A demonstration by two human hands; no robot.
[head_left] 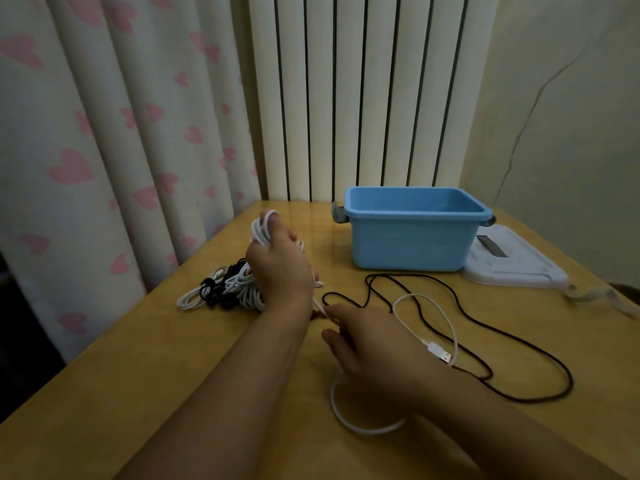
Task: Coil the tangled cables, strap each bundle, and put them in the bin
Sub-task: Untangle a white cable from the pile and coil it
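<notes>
My left hand (278,263) holds several loops of a white cable (261,227) wound around its raised fingers and thumb, above the table. My right hand (374,344) pinches the same white cable just below my left wrist; the cable's loose length curls under my right wrist (363,427) and ends in a USB plug (439,353). A long black cable (485,323) lies loose across the table to the right. A blue bin (412,237) stands open behind it.
A heap of coiled white and black cables (221,289) lies left of my left hand. A white lid (512,261) rests right of the bin. The wooden table (138,393) ends near a curtain on the left and a radiator behind.
</notes>
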